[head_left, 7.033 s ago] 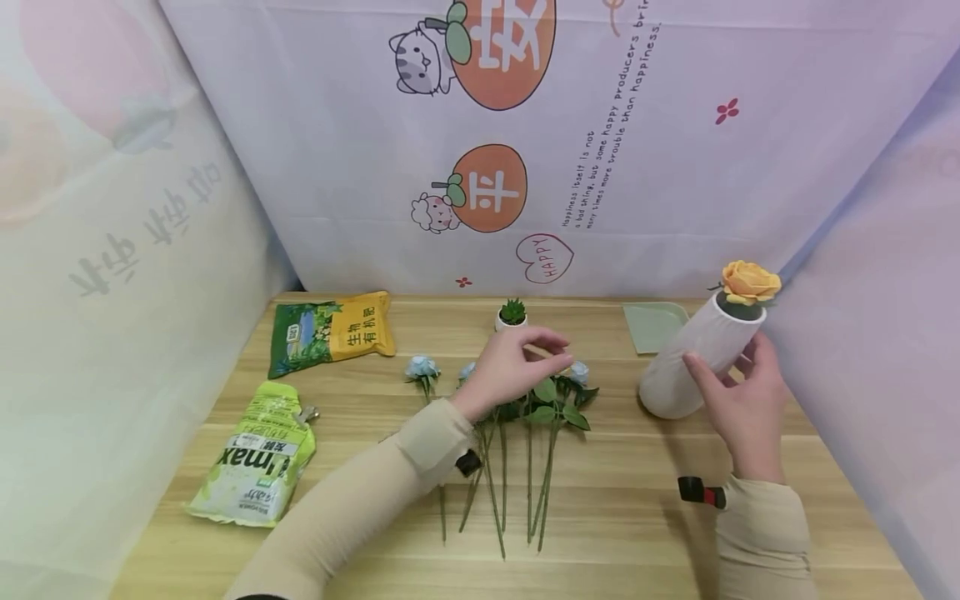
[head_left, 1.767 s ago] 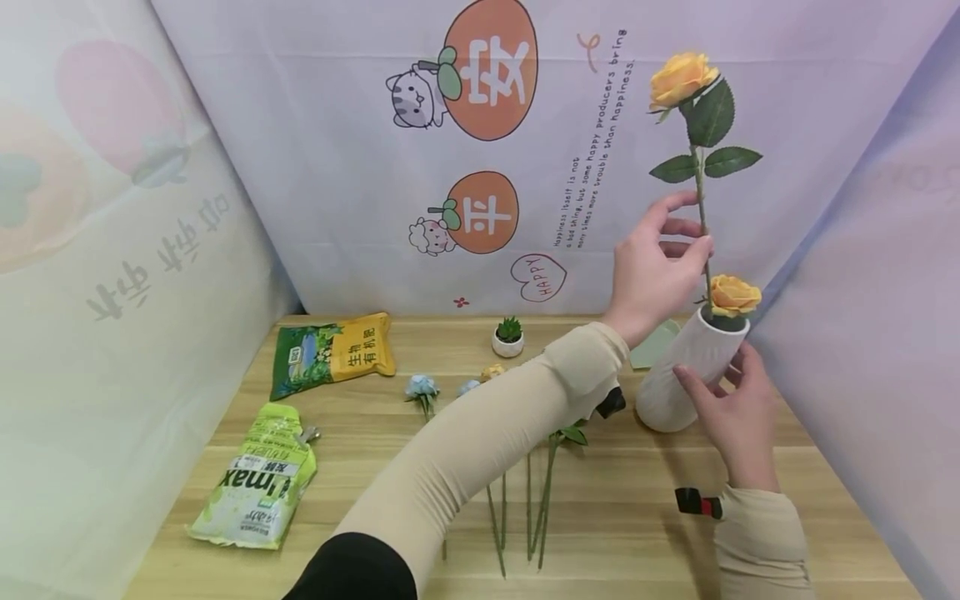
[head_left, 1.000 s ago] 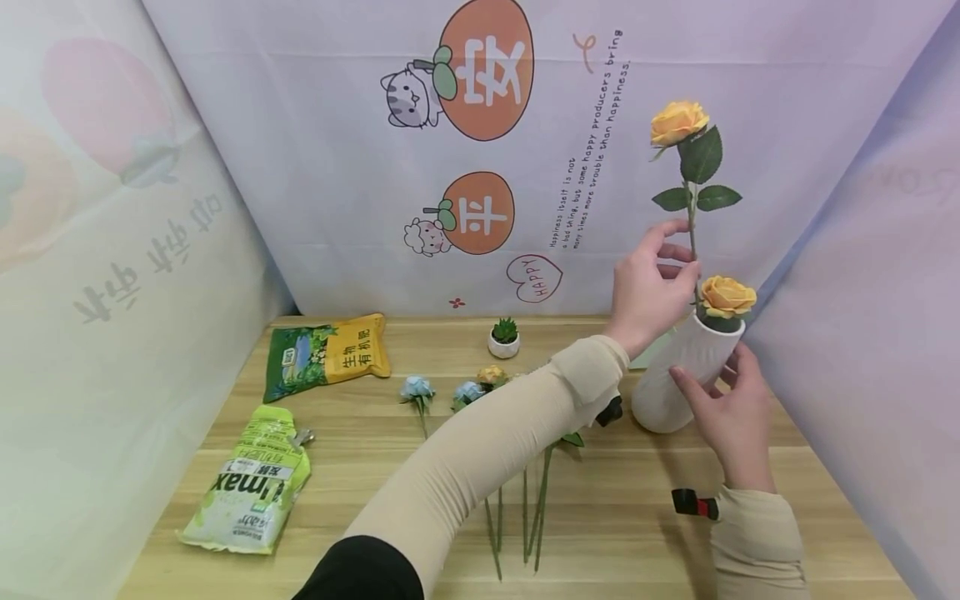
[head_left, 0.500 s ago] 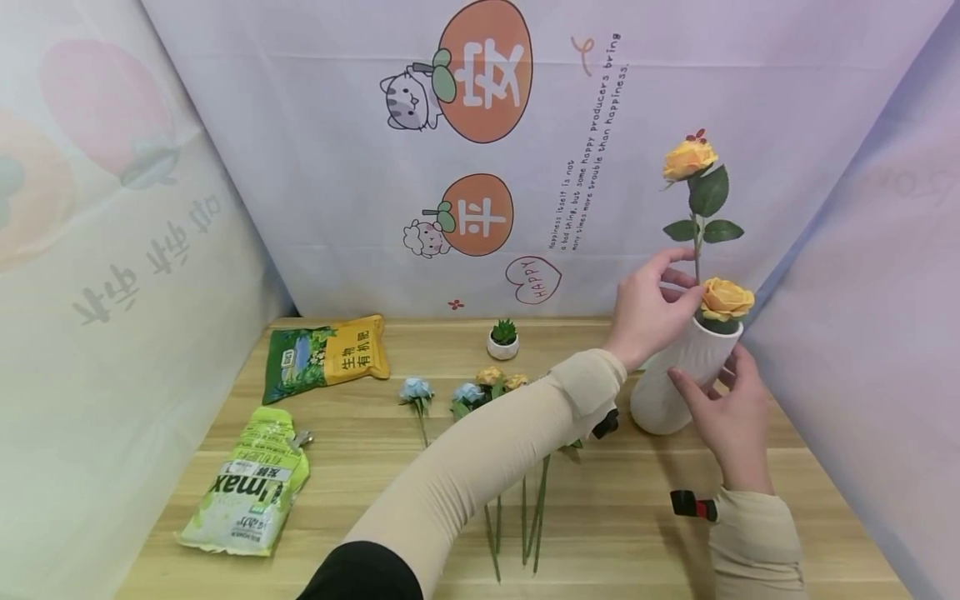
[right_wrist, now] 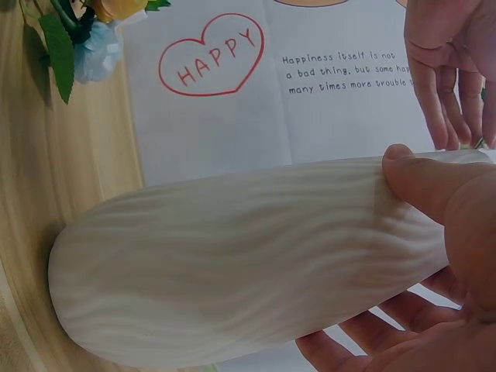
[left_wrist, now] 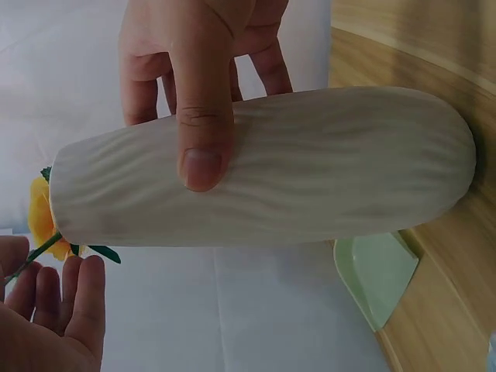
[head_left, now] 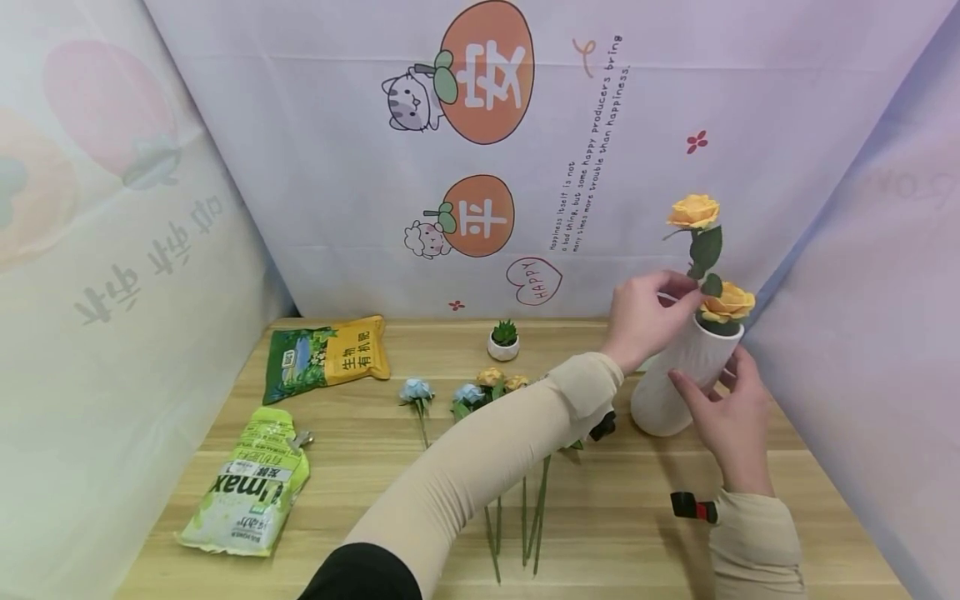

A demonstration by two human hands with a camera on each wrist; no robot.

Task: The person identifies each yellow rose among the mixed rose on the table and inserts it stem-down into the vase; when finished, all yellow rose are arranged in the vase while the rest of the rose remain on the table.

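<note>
Looks partway along, judging by the lie of the flowers. Shows one yellow rose (head_left: pixel 727 303) already seated in the mouth of the white ribbed vase (head_left: pixel 690 362), petals just above the rim. Shows a taller yellow rose (head_left: pixel 693 212) beside it, seemingly part of the way down and not yet released. Leaves outside the vase, on the wooden table (head_left: pixel 615 533), a lone blue flower (head_left: pixel 416 389), a second blue flower (head_left: pixel 468 395) with small yellow blooms (head_left: pixel 491 377) next to it, and green stems (head_left: pixel 540 518) partly hidden by the left sleeve (head_left: pixel 480 442). Cannot count the whole bunch behind that arm.

Pinches the stem (left_wrist: pixel 37 253) of the taller rose between thumb and finger of the left hand (head_left: pixel 648 317), tips nearly together. Bends the other fingers loosely near the rim. Appears to aim the stem into the mouth; cannot make out the lower end. Grips the vase with the right hand (head_left: pixel 731 417), thumb laid along the near side, fingers spread round the far side.
</note>
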